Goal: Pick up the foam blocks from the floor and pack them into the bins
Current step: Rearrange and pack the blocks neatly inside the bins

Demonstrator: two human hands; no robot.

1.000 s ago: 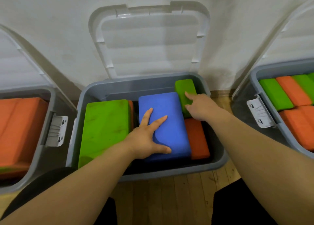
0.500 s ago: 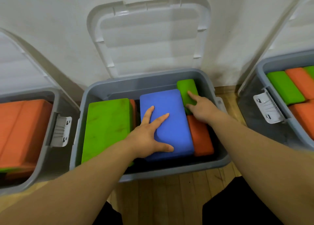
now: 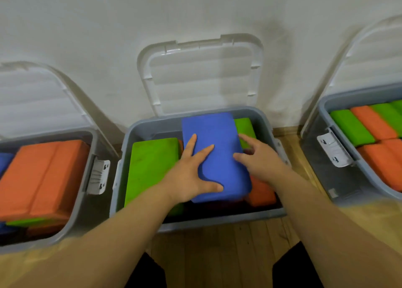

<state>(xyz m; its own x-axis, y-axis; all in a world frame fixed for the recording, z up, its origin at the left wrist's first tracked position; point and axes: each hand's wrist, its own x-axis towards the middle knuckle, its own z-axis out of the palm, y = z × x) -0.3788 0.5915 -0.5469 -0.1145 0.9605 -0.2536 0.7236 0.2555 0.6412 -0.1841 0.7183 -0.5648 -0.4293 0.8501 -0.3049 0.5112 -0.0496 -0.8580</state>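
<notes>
1. Left grip (image 3: 195, 174): open flat, fingers spread and nearly straight on the top face of the blue foam block (image 3: 217, 157), thumb laid along its near part. The palm overlaps the block's left long edge.
2. Right grip (image 3: 258, 157): at the block's right long edge. The thumb lies on the top face and the index finger is stretched along the edge. The other fingers drop behind the edge, so I cannot tell whether they curl round the block.
3. Blue foam block: over the middle bin (image 3: 217, 222), long axis running away from the person. Its far end overlaps the bin's rear rim in view. It is between the two grips.
4. In the same bin:
   - A large green block (image 3: 152, 168) lies flat, left of the blue one.
   - A smaller green block (image 3: 244, 126) is at the rear right, just beyond the right grip.
   - An orange block (image 3: 261, 194) is at the front right, partly under the blue block.
5. The middle bin's clear lid (image 3: 202, 76) stands open against the white wall (image 3: 108, 26).
6. Left bin (image 3: 78, 209): holds mostly orange blocks (image 3: 43, 174), with blue and green showing at the edges.
7. Right bin (image 3: 348, 98): holds green and orange blocks side by side.
8. All three bins stand on a wooden floor (image 3: 217, 255).
</notes>
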